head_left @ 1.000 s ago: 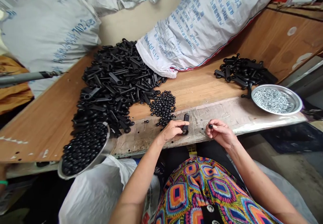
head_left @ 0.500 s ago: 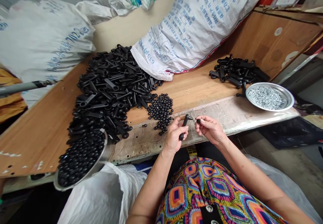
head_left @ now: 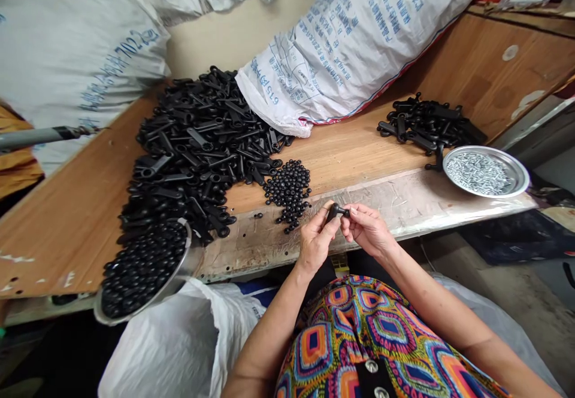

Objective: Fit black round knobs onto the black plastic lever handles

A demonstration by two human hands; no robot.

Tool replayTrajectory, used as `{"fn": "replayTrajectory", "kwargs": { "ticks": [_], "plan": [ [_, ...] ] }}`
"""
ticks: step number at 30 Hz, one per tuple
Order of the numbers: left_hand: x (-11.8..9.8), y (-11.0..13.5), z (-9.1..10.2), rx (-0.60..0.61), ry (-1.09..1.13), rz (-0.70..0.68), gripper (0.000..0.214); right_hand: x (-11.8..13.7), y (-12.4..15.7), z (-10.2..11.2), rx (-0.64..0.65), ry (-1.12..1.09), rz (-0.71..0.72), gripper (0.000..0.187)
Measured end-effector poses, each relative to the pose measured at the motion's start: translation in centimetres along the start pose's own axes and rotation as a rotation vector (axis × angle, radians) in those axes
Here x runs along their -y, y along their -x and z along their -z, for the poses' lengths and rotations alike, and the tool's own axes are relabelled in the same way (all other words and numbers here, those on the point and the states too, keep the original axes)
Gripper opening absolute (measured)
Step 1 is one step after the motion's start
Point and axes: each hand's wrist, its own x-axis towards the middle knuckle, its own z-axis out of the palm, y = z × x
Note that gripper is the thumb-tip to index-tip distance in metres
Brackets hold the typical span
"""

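My left hand (head_left: 315, 241) is closed around a black plastic crank handle (head_left: 333, 211), held just above the front edge of the bench. A short dark stem points from the handle's upper end toward my right hand (head_left: 369, 229). The fingers of that hand pinch a small black knob at the tip of the stem; they mostly cover it, so how far it sits on the stem cannot be seen. Left of my hands lies a small heap of round black knobs (head_left: 290, 185). Behind it rises a large pile of black crank handles (head_left: 197, 140).
A metal bowl (head_left: 185, 260) of larger black balls stands at the left bench edge. On the right are a metal dish (head_left: 523, 176) of small silver pins and a smaller pile of black handles (head_left: 433, 122). A printed white sack (head_left: 314, 69) leans behind; a power-tool tip (head_left: 67, 133) juts in left.
My right hand has moved left to the handle, bringing the knob from apart onto the stem's tip. The handle has turned in my left hand. The view has shifted slightly.
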Motion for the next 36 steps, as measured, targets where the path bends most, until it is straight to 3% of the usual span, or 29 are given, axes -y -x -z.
{"fn": "replayTrajectory", "kwargs": {
  "ticks": [8,14,17,19,21,23,25,27,29,33,36],
  "plan": [
    [-0.3,1.0,0.1,0.013,-0.206,0.002,0.049,-0.2,0.4,0.1,-0.073,0.03,-0.033,0.017],
    [0.7,1.7,-0.2,-0.016,-0.296,-0.097,0.054,-0.5,1.2,-1.1,-0.145,0.056,0.005,0.016],
    [1.3,1.1,0.0,-0.047,-0.369,-0.167,0.053,-0.4,0.7,-0.2,-0.14,0.111,-0.008,0.018],
    [1.6,0.2,0.2,-0.016,-0.483,-0.209,0.049,0.4,-0.2,1.2,-0.104,0.284,-0.093,0.022],
    [2.1,-1.0,0.3,0.027,-0.66,-0.209,0.046,2.0,-1.1,2.5,-0.12,0.592,-0.114,0.025],
    [2.6,-2.1,0.2,0.079,-0.824,-0.172,0.044,4.0,-1.7,2.8,-0.197,0.874,0.01,0.029],
    [3.1,-2.8,-0.3,0.156,-0.905,-0.121,0.041,5.8,-1.7,1.7,-0.231,0.983,0.213,0.035],
    [3.5,-2.9,-0.9,0.244,-0.901,-0.092,0.035,6.7,-1.5,-0.1,-0.132,0.983,0.369,0.04],
    [3.8,-2.5,-1.6,0.298,-0.871,-0.091,0.026,6.2,-1.6,-1.5,0.045,1.03,0.46,0.045],
    [4.0,-1.7,-2.4,0.313,-0.868,-0.076,0.009,2.8,-3.2,-1.0,0.274,1.337,0.308,0.047],
    [4.0,-1.9,-2.4,0.308,-0.863,-0.062,0.01,1.3,-4.0,0.6,0.243,1.415,0.255,0.047]
  ]
}}
